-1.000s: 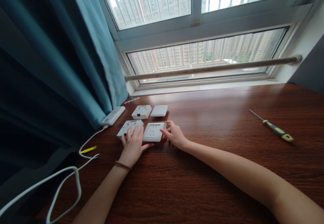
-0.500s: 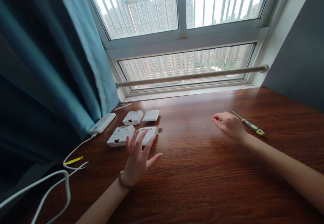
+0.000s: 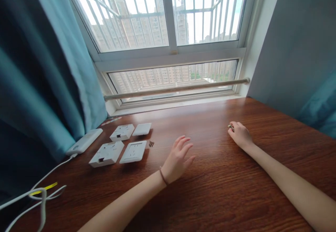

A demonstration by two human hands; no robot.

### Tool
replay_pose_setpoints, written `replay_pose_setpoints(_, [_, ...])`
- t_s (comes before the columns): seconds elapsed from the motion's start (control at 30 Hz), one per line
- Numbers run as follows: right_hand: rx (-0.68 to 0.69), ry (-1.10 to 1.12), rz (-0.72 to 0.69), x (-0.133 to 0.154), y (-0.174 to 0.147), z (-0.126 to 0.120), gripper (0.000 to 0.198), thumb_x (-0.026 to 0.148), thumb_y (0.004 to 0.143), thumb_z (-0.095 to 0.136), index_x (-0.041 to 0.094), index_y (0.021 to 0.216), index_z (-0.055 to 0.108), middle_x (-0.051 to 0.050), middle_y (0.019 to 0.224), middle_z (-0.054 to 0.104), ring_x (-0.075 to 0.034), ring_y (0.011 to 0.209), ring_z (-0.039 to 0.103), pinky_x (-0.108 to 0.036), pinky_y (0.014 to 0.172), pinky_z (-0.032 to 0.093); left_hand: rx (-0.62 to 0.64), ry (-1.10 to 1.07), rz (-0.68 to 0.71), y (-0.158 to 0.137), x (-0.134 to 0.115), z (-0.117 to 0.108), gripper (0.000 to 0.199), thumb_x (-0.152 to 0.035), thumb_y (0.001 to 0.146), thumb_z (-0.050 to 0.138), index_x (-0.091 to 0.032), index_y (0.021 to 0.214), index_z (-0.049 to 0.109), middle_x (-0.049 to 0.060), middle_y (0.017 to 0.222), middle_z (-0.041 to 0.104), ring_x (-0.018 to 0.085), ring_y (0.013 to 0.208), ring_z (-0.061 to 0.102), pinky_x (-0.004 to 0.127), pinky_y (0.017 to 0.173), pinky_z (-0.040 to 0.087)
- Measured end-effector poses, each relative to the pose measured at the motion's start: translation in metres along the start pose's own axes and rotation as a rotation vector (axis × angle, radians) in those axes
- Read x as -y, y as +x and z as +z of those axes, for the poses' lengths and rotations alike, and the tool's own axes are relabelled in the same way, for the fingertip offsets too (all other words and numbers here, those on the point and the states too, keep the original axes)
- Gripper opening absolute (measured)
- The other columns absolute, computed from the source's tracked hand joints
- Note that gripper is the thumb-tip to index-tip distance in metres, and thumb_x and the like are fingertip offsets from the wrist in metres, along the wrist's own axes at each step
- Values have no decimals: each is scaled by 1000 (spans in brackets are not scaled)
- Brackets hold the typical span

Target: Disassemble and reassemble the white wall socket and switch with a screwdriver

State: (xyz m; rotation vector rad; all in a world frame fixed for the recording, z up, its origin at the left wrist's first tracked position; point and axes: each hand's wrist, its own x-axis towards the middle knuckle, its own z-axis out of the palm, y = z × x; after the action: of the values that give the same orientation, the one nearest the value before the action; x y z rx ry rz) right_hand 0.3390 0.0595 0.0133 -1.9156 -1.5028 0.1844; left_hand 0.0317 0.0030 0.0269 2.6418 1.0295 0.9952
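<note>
Left hand (image 3: 177,160) moving clear of the square white plastic socket plate (image 3: 133,152), right hand (image 3: 238,134) closing round the green-and-yellow-handled screwdriver (image 3: 231,127)

Compared with half a second ago, the left hand is no longer covering the plate; it is showing spread fingers and holding nothing. At the far right of the worktop (image 3: 204,190), the right hand is curling its fingers round the screwdriver. Only a small greenish bit of the tool is showing, so which way the shaft is pointing is impossible to tell.

By its looks, the tool is promising to be light and stiff, with the thick handle offering the surest hold. The socket plate is lying slots up at the left; it is seeming light, rigid and rather slippery, suiting a pinch at opposite edges. Just beyond it, a plain square white plate (image 3: 142,129) is lying close to a boxy white plastic housing (image 3: 122,132), and a larger white plastic housing (image 3: 106,154) is sitting left of the socket plate. Several thin bronze-brown screws (image 3: 151,143) are lying just beside the plate, likely rolling easily and needing fingertips.

Glossy reddish-brown woodgrain is covering the worktop and reflecting daylight. Beyond it, a grey-framed barred window (image 3: 172,15) is lighting the room, while a heavy blue curtain (image 3: 65,67) is hanging at the left.
</note>
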Motion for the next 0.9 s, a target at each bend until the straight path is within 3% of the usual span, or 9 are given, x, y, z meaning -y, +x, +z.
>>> replay_pose_setpoints(0.13, [154, 361, -12, 38, -34, 7, 27, 25, 85, 41, 14, 108, 49, -11, 95, 64, -17, 80, 66, -30, 69, 52, 121, -475, -351, -4, -22, 9, 27, -32, 82, 53, -15, 102, 56, 9, 96, 63, 16, 81, 61, 30, 74, 51])
replay_pose_setpoints(0.23, [328, 587, -35, 66, -78, 20, 26, 33, 83, 49, 18, 103, 50, -6, 89, 64, -16, 79, 67, -28, 69, 54, 229, -793, -650, -11, -32, 11, 35, -41, 79, 54, -11, 97, 57, 4, 72, 63, 10, 53, 58, 22, 50, 46])
replay_pose_setpoints(0.27, [451, 816, 30, 72, -92, 24, 29, 34, 79, 56, 19, 102, 49, -5, 87, 62, -17, 79, 67, -30, 70, 54, 281, -876, -718, -13, -35, 12, 37, -44, 76, 56, -10, 93, 57, 2, 66, 62, 9, 47, 54, 20, 44, 42])
replay_pose_setpoints(0.33, [613, 1074, 132, 79, -113, 31, 32, 35, 72, 65, 21, 95, 48, -1, 85, 58, -16, 77, 66, -30, 70, 53, 403, -985, -796, -17, -39, 17, 38, -44, 70, 62, -10, 85, 57, 0, 60, 60, 6, 39, 49, 18, 37, 34])
replay_pose_setpoints(0.43, [721, 1174, 176, 80, -127, 35, 35, 36, 69, 70, 22, 90, 45, 1, 82, 53, -13, 74, 63, -28, 67, 52, 492, -999, -813, -19, -43, 19, 34, -40, 65, 66, -12, 79, 54, 0, 58, 61, 6, 36, 46, 17, 34, 32])
replay_pose_setpoints(0.53, [754, 1180, 126, 77, -127, 35, 42, 39, 68, 71, 23, 97, 44, 0, 88, 52, -15, 79, 61, -30, 70, 51, 492, -850, -811, -15, -41, 6, 30, -39, 68, 63, -13, 79, 53, -1, 58, 61, 8, 37, 48, 18, 36, 36])
replay_pose_setpoints(0.6, [777, 1177, 86, 75, -125, 35, 45, 41, 70, 69, 24, 103, 42, -2, 93, 51, -15, 80, 61, -33, 74, 51, 498, -613, -779, -8, -31, -12, 26, -39, 73, 59, -13, 79, 54, 1, 60, 62, 11, 43, 55, 21, 41, 40])
replay_pose_setpoints(0.77, [805, 1102, -33, 71, -126, 36, 41, 39, 77, 62, 22, 107, 39, -4, 97, 51, -14, 77, 61, -32, 72, 50, 405, 388, -690, 5, 14, -55, 22, -32, 82, 52, -12, 90, 58, 11, 82, 68, 20, 77, 65, 26, 64, 46])
replay_pose_setpoints(0.9, [814, 1080, -35, 68, -123, 38, 41, 40, 80, 58, 21, 109, 37, -5, 95, 52, -14, 74, 62, -32, 66, 51, 446, 544, -752, 4, 46, -61, 24, -25, 83, 49, -5, 91, 61, 20, 91, 67, 27, 89, 64, 30, 72, 47])
